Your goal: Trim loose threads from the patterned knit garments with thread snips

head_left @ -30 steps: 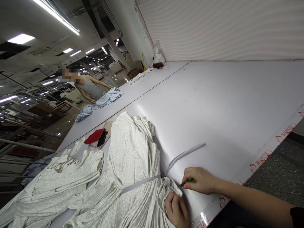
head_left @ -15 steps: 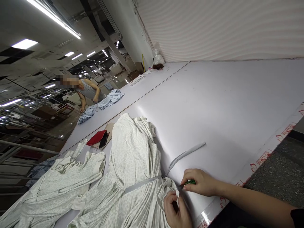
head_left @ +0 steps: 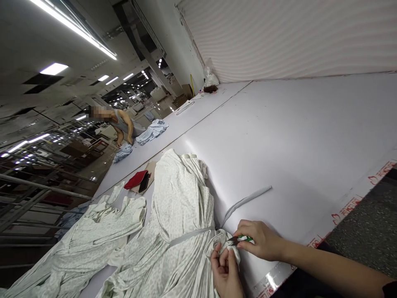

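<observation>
Thread snips [head_left: 235, 240] with a green handle are gripped in my right hand [head_left: 260, 241], their blades lying against the bunched edge of the cloth. My left hand [head_left: 226, 271] pinches that edge just below the blades. The cloth belongs to a thick bundle of pale, grey-spotted garments [head_left: 182, 194] lying across the table. Around the bundle's middle runs a grey fabric strip [head_left: 192, 235], and its loose tail [head_left: 246, 201] stretches over the table to the right. Whether a thread sits between the blades is too small to see.
More pale garments [head_left: 102, 231] spread at the left, near a red pouch [head_left: 135, 179] and a dark phone-like object. Across the white table [head_left: 297, 136], a person [head_left: 125, 124] handles light-blue garments [head_left: 153, 131]. The table's front edge carries red-printed tape [head_left: 350, 207].
The snips have shifted left onto the cloth edge, and more of their blades shows. My left fingers have turned and drawn the cloth up. The whole view has swung slightly left.
</observation>
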{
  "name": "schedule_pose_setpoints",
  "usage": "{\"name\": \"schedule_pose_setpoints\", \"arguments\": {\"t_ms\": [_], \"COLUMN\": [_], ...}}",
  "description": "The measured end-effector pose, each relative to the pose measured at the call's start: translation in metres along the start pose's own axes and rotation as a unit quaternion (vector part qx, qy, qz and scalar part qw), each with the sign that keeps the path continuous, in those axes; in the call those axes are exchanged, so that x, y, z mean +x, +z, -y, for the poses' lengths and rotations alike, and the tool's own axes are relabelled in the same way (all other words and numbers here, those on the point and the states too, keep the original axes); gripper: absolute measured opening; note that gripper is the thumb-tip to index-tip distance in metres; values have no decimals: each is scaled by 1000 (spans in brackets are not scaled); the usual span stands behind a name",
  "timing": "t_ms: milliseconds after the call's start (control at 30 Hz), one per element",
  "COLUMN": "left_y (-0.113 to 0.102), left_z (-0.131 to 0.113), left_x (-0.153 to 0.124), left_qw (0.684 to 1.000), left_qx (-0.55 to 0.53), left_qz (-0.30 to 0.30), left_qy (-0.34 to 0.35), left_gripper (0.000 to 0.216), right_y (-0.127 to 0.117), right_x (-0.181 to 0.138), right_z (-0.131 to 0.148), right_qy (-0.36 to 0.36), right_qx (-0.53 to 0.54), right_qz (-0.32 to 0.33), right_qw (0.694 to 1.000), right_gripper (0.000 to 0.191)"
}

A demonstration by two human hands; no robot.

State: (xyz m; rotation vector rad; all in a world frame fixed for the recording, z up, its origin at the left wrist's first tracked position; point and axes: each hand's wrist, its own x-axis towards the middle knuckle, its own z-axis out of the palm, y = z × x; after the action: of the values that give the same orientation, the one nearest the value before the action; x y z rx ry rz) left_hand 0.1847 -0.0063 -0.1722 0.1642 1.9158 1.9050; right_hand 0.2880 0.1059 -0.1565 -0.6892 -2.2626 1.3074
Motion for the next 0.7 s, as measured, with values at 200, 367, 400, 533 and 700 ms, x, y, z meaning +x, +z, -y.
{"name": "schedule_pose_setpoints", "arguments": {"t_ms": [200, 367, 400, 533, 700], "left_y": [-1, -2, -2, 0, -4], "left_z": [-4, -2, -2, 0, 4], "left_x": [-1, 1, 1, 1, -1], "left_qw": [1000, 999, 999, 998, 992], "left_qx": [19, 33, 32, 47, 99], "left_qz": [11, 24, 29, 38, 51], "left_qy": [17, 26, 28, 35, 57], "left_gripper": [54, 56, 56, 58, 58], "right_y": [-2, -1, -1, 2, 5], "right_x": [-1, -2, -2, 0, 0], "right_z": [3, 1, 1, 7, 4], "right_qy": [-31, -53, -67, -83, -55], "right_qx": [-48, -78, -94, -133, -140], "right_qz": [-5, -14, -13, 0, 1], "right_qw": [998, 995, 993, 988, 989], "right_gripper": [18, 20, 20, 18, 18]}}
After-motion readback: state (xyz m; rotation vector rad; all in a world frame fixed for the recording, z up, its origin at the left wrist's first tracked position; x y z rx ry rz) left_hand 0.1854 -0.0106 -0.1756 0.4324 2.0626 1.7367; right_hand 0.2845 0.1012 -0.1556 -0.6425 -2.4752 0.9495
